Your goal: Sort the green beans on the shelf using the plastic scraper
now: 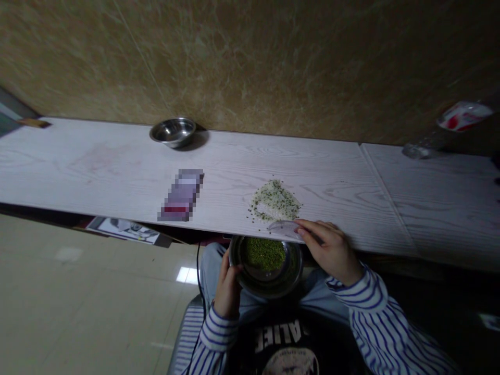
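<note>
My left hand (228, 287) grips the left rim of a steel bowl (269, 286), held over my lap just below the table's front edge. Green beans (264, 253), small like mung beans, cover the bowl's bottom. Pinched in the fingers of my right hand (332, 251) is a thin, translucent, curved plastic piece (283, 227), its exact kind unclear. It lies low over the table edge, above the bowl and right by a spread pile of white grains mixed with green beans (275, 200). A few stray beans lie around the pile.
A second steel bowl (173, 132) stands against the wall at the back of the white wood-grain table (332, 172). A blurred-out flat rectangular object (182, 195) lies left of the pile. At far right, a clear plastic bottle (463, 117) has a red-and-white label. A dark cable (198, 276) hangs beside my left leg.
</note>
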